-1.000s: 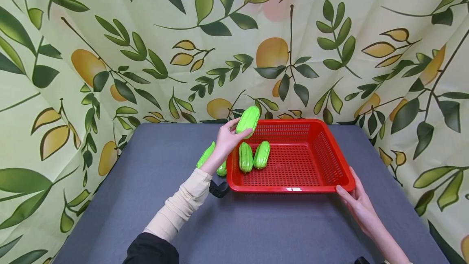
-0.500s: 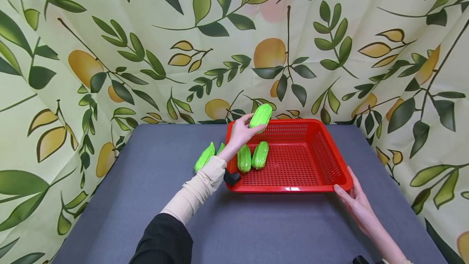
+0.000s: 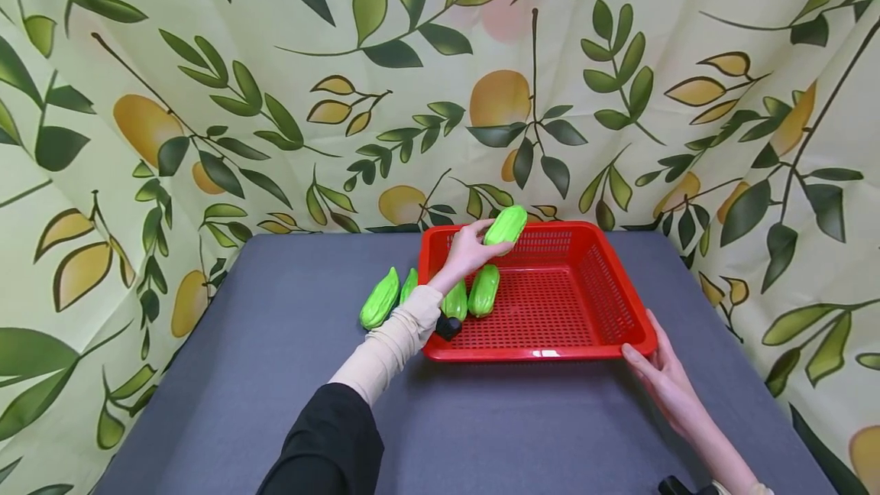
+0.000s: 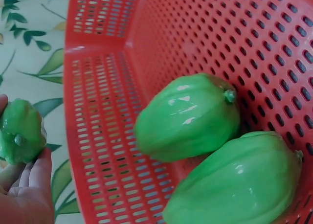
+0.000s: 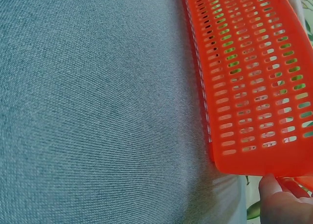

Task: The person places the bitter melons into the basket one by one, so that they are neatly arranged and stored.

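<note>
My left hand (image 3: 469, 252) pinches a ridged green papaya (image 3: 506, 226) between thumb and fingers, over the back left part of a red perforated basket (image 3: 543, 354). In the left wrist view this papaya (image 4: 20, 131) shows stem end on, past the basket wall. Two more papayas (image 3: 484, 290) lie side by side inside at the left, one partly covered by my forearm in the head view. My right hand (image 3: 665, 382) grips the basket's front right corner, its thumb at the rim; the right wrist view shows the thumb (image 5: 270, 187) under that corner.
Left of the basket, two other papayas (image 3: 380, 299) lie on the grey cloth-covered table (image 3: 296, 281), one partly behind my forearm. A leaf-and-fruit printed curtain (image 3: 412, 136) rises behind the table and along both sides.
My left hand has carried the papaya to the right, farther over the basket, and lately a little lower. The papayas left of the basket show more now. My right hand keeps its grip.
</note>
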`<control>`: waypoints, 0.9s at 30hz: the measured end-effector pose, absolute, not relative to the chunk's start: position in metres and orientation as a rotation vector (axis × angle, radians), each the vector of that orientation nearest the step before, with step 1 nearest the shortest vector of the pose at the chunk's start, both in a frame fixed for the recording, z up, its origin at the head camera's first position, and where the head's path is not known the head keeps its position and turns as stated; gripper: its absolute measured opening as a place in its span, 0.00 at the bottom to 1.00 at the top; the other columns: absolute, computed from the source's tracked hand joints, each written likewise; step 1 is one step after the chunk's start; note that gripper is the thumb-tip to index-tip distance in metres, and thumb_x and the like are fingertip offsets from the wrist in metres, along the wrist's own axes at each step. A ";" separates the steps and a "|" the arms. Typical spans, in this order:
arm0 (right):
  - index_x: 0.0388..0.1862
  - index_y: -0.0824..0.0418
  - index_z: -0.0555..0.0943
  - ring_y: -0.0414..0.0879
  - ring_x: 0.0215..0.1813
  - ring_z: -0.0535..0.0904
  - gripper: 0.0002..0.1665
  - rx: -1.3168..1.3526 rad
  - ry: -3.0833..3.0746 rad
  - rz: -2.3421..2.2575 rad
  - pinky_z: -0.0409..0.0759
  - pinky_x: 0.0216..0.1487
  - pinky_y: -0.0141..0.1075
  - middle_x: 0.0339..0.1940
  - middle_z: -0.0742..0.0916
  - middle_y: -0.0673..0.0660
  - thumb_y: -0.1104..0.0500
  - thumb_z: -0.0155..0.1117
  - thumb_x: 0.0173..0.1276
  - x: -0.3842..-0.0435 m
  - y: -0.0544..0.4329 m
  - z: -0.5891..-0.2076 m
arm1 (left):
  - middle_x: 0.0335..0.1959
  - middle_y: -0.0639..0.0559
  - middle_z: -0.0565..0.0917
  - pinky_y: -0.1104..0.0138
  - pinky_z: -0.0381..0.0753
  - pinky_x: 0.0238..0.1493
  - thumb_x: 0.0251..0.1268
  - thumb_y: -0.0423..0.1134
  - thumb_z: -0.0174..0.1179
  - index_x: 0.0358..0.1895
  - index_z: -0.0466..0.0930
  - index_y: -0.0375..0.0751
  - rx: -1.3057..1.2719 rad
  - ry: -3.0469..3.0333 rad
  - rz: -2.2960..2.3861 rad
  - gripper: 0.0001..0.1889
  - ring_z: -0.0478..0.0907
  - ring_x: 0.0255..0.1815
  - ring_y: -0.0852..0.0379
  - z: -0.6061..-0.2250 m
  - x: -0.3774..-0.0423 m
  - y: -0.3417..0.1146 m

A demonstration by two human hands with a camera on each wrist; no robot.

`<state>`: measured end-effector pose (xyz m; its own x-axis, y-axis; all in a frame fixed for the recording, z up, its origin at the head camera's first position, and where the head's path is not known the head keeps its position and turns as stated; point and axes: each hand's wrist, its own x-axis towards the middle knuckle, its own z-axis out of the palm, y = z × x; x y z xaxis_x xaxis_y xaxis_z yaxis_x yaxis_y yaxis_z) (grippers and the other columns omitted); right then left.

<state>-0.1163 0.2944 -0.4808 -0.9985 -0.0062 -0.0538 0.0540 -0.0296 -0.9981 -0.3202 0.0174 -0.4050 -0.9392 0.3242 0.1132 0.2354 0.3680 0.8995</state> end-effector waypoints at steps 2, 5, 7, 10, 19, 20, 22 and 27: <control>0.77 0.47 0.28 0.17 0.57 0.66 0.48 0.050 2.156 -2.226 0.74 0.52 0.18 0.78 0.41 0.63 0.59 0.48 0.74 -0.116 0.295 -0.480 | 0.57 0.43 0.80 0.67 0.82 0.47 0.54 0.42 0.69 0.63 0.72 0.39 0.548 2.534 1.591 0.31 0.81 0.55 0.50 -0.408 -0.322 0.021; 0.77 0.47 0.28 0.18 0.57 0.66 0.48 0.054 2.158 -2.227 0.74 0.52 0.18 0.78 0.41 0.63 0.59 0.48 0.74 -0.115 0.295 -0.480 | 0.56 0.44 0.80 0.68 0.82 0.47 0.54 0.43 0.69 0.63 0.73 0.40 0.583 2.535 1.514 0.31 0.81 0.55 0.50 -0.412 -0.321 0.025; 0.77 0.47 0.28 0.18 0.57 0.66 0.48 0.054 2.158 -2.233 0.74 0.52 0.18 0.78 0.41 0.63 0.60 0.48 0.74 -0.115 0.295 -0.480 | 0.56 0.45 0.80 0.68 0.81 0.48 0.53 0.43 0.69 0.62 0.73 0.41 0.600 2.540 1.477 0.31 0.80 0.55 0.50 -0.415 -0.321 0.028; 0.77 0.48 0.28 0.19 0.58 0.67 0.48 0.031 2.158 -2.250 0.75 0.52 0.19 0.78 0.42 0.63 0.60 0.48 0.74 -0.114 0.295 -0.481 | 0.57 0.45 0.80 0.68 0.80 0.50 0.53 0.43 0.70 0.62 0.74 0.40 0.605 2.531 1.457 0.31 0.79 0.56 0.50 -0.417 -0.319 0.031; 0.77 0.49 0.29 0.19 0.59 0.66 0.47 0.015 2.188 -2.239 0.75 0.52 0.19 0.77 0.44 0.62 0.61 0.48 0.74 -0.112 0.297 -0.481 | 0.58 0.43 0.79 0.69 0.80 0.48 0.53 0.44 0.69 0.63 0.72 0.38 0.656 2.497 1.337 0.33 0.78 0.56 0.49 -0.423 -0.313 0.037; 0.77 0.48 0.29 0.19 0.58 0.66 0.47 0.030 2.184 -2.237 0.75 0.52 0.19 0.77 0.44 0.62 0.61 0.48 0.74 -0.112 0.297 -0.481 | 0.57 0.43 0.80 0.69 0.80 0.48 0.52 0.44 0.70 0.63 0.72 0.37 0.658 2.498 1.323 0.33 0.78 0.56 0.50 -0.425 -0.313 0.038; 0.77 0.49 0.30 0.20 0.59 0.66 0.47 0.026 2.194 -2.228 0.75 0.52 0.20 0.77 0.44 0.63 0.61 0.48 0.74 -0.113 0.296 -0.481 | 0.56 0.43 0.80 0.70 0.79 0.48 0.52 0.45 0.70 0.62 0.73 0.37 0.654 2.505 1.289 0.33 0.78 0.55 0.50 -0.430 -0.315 0.038; 0.77 0.50 0.31 0.22 0.61 0.67 0.46 -0.039 2.216 -2.236 0.76 0.52 0.21 0.76 0.49 0.60 0.62 0.48 0.73 -0.111 0.294 -0.482 | 0.52 0.44 0.83 0.71 0.79 0.45 0.50 0.46 0.71 0.59 0.76 0.37 0.650 2.541 1.186 0.32 0.80 0.48 0.53 -0.438 -0.316 0.039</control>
